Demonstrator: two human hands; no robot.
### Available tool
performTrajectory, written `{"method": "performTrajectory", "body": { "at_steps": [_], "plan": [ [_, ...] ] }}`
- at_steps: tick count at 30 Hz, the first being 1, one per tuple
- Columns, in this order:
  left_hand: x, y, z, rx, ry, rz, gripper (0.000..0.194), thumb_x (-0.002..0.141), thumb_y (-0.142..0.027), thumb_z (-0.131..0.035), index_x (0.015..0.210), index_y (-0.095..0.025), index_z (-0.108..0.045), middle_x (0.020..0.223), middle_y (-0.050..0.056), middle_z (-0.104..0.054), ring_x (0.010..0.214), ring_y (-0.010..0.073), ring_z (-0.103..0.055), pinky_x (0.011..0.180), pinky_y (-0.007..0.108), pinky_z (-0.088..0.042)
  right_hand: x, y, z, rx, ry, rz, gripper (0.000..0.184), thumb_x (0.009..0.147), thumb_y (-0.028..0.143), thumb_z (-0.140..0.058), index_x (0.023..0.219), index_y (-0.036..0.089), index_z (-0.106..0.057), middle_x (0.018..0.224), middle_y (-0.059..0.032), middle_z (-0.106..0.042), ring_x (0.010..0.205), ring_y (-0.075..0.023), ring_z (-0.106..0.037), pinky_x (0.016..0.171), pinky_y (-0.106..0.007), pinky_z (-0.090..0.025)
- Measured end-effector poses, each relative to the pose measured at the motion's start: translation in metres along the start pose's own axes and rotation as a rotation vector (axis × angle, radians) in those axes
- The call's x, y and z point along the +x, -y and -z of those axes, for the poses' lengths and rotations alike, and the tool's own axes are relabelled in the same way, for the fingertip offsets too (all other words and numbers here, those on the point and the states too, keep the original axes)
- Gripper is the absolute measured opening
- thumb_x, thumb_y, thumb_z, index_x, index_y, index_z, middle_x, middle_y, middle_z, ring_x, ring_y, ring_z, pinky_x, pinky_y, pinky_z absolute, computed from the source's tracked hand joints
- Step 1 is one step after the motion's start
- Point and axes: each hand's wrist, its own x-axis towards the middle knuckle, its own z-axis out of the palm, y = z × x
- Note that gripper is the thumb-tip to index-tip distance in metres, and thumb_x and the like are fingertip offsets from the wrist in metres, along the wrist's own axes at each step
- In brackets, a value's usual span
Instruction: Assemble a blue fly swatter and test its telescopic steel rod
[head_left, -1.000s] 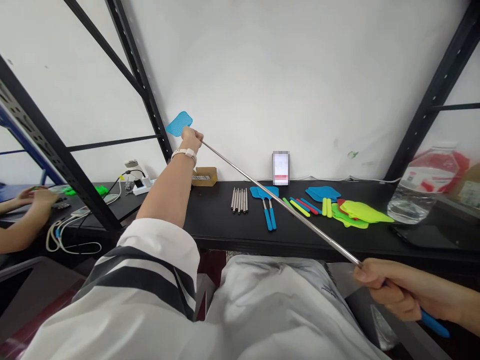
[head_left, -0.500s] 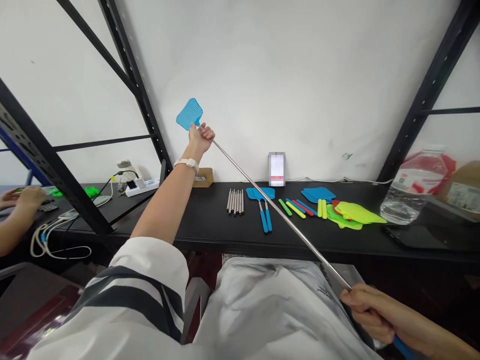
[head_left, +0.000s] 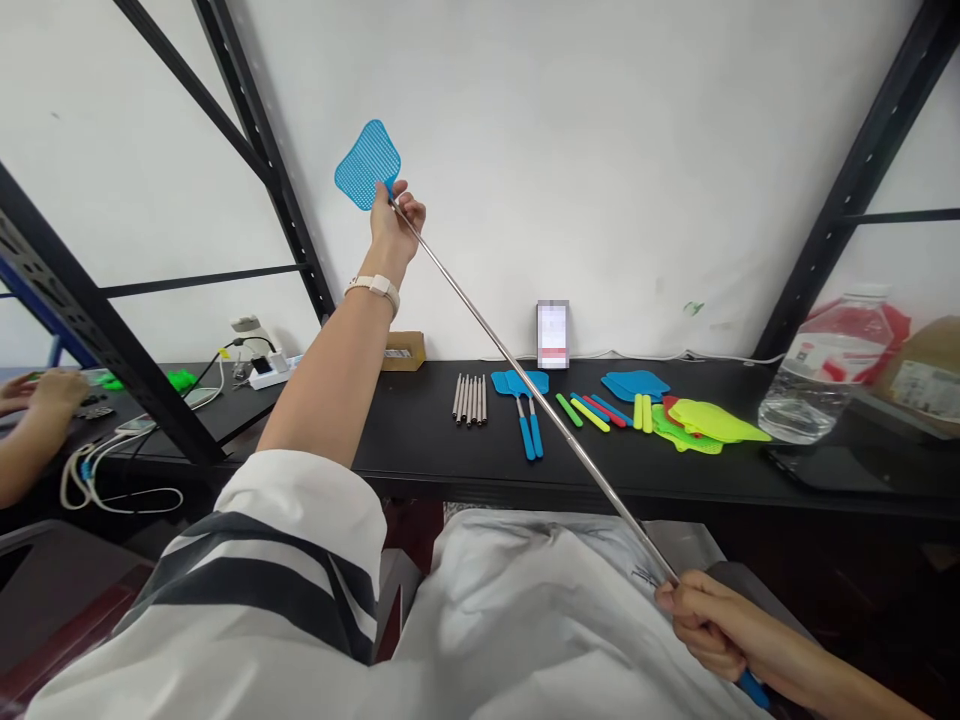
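Stretched out across the view is a fly swatter [head_left: 480, 312] with a long metal telescopic rod, a blue mesh head and a blue handle. My left hand [head_left: 396, 222] is raised in front of the wall, its thumb and fingers closed around the rod just below the head. Low at the right, my right hand [head_left: 709, 622] grips the rod's lower end, and part of the blue handle shows below the fist. On the black table beyond lie two short blue fly swatters [head_left: 529, 415], side by side, and a row of several metal rods [head_left: 469, 400].
Colored handles [head_left: 600, 412], blue swatter heads [head_left: 636, 385] and green, yellow and red heads [head_left: 709, 422] lie rightward. A phone [head_left: 553, 335] leans on the wall. A water bottle [head_left: 810, 375] stands right, a small box [head_left: 403, 351] left. Another person's hands [head_left: 56, 392] are far left.
My left hand has risen with the blue swatter head, higher against the wall. My right hand has shifted slightly left, still gripping the lower end.
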Motion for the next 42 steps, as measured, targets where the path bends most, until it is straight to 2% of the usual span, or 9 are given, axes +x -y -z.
{"method": "performTrajectory", "body": {
  "at_steps": [4,8,11,14,19,29,35,38,42],
  "plan": [
    [-0.002,0.008,-0.007,-0.018,0.000,0.030,0.038,0.092,-0.035,-0.030,0.061,-0.016,-0.043,0.053,-0.004,-0.031,0.049,0.0031,-0.039,0.058,0.017,-0.041,0.001,0.001,-0.003,0.035,-0.012,0.009,0.041,0.070,0.039,-0.056,0.061,0.019,-0.021,0.040,0.0109,-0.018,0.035,-0.0012,-0.010,0.038,-0.019,-0.005],
    [-0.012,0.039,-0.019,0.026,-0.002,0.067,0.035,0.091,-0.033,-0.032,0.065,-0.018,-0.047,0.049,-0.003,-0.037,0.051,0.0078,-0.047,0.066,0.022,-0.045,0.004,0.015,-0.009,0.099,0.004,0.053,0.042,0.067,0.033,-0.057,0.058,0.018,-0.018,0.040,0.0106,-0.015,0.035,-0.0006,-0.008,0.036,-0.018,-0.003],
    [-0.025,0.069,-0.023,0.092,0.047,0.123,0.035,0.088,-0.043,-0.036,0.073,-0.016,-0.053,0.057,0.001,-0.050,0.069,0.0128,-0.059,0.077,0.028,-0.045,0.011,0.030,-0.013,0.145,0.062,0.082,0.047,0.068,0.034,-0.057,0.056,0.018,-0.014,0.039,0.0103,-0.012,0.034,-0.0001,-0.006,0.035,-0.018,-0.003],
    [-0.035,0.084,-0.017,0.155,0.070,0.139,0.036,0.085,-0.048,-0.040,0.073,-0.017,-0.054,0.068,0.003,-0.057,0.084,0.0151,-0.060,0.082,0.030,-0.043,0.021,0.041,-0.015,0.146,0.064,0.092,0.050,0.066,0.034,-0.058,0.054,0.018,-0.013,0.039,0.0104,-0.011,0.033,0.0002,-0.006,0.034,-0.017,-0.002],
    [-0.032,0.066,-0.003,0.245,0.067,0.071,0.034,0.084,-0.046,-0.043,0.065,-0.019,-0.050,0.071,0.003,-0.058,0.089,0.0141,-0.059,0.083,0.028,-0.043,0.027,0.050,-0.018,0.135,0.103,0.076,0.049,0.065,0.031,-0.058,0.053,0.018,-0.013,0.037,0.0107,-0.012,0.032,0.0003,-0.006,0.033,-0.016,-0.003],
    [-0.015,0.055,-0.027,0.197,0.119,0.158,0.035,0.084,-0.048,-0.042,0.087,-0.015,-0.055,0.085,0.007,-0.056,0.098,0.0204,-0.058,0.085,0.037,-0.043,0.024,0.043,-0.021,0.143,0.240,0.101,0.049,0.067,0.030,-0.057,0.051,0.018,-0.012,0.036,0.0105,-0.013,0.030,0.0001,-0.008,0.032,-0.016,-0.004],
    [-0.018,0.041,-0.033,0.220,0.041,0.047,0.025,0.078,-0.044,-0.054,0.076,-0.019,-0.054,0.072,0.004,-0.057,0.082,0.0146,-0.060,0.081,0.030,-0.045,0.022,0.040,-0.025,0.142,0.264,0.085,0.047,0.068,0.030,-0.056,0.051,0.018,-0.013,0.036,0.0100,-0.014,0.030,-0.0005,-0.010,0.033,-0.016,-0.005],
    [-0.019,0.047,-0.035,0.258,0.014,0.007,0.021,0.081,-0.040,-0.052,0.072,-0.021,-0.052,0.064,0.000,-0.054,0.071,0.0102,-0.058,0.078,0.025,-0.045,0.023,0.036,-0.026,0.164,0.271,0.049,0.048,0.067,0.029,-0.055,0.051,0.018,-0.012,0.036,0.0099,-0.013,0.030,-0.0007,-0.010,0.032,-0.016,-0.005],
    [-0.022,0.060,-0.031,0.259,-0.049,-0.036,0.021,0.080,-0.035,-0.055,0.064,-0.022,-0.049,0.064,-0.001,-0.056,0.064,0.0090,-0.057,0.071,0.021,-0.043,0.023,0.029,-0.025,0.195,0.288,-0.008,0.047,0.065,0.029,-0.054,0.049,0.018,-0.011,0.034,0.0095,-0.012,0.029,-0.0013,-0.010,0.031,-0.017,-0.005]
  ]
}}
